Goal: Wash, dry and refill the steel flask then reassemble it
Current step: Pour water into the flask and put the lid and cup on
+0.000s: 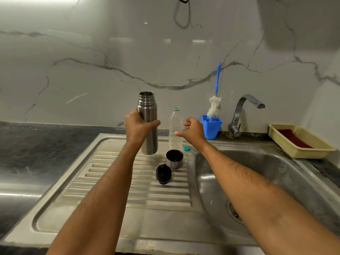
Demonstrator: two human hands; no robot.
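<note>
**Flask parts at the sink**

Steel flask (148, 124): uncapped, upright, raised over the ribbed drainboard (103, 173), my left hand (137, 126) wrapped round its body. Right hand (191, 130): fingers curled at the clear water bottle (175, 129); I cannot tell whether it grasps it. Steel cup (174, 159) and black stopper (163, 174): on the drainboard. Teal cap (186, 148): beside the bottle. Bottle brush (214, 105): in the blue holder (211, 128).

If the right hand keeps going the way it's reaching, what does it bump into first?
Most likely the clear plastic bottle. The right hand sits just beside it, thumb toward its side. Depth is hard to judge, so it might already be touching.
</note>
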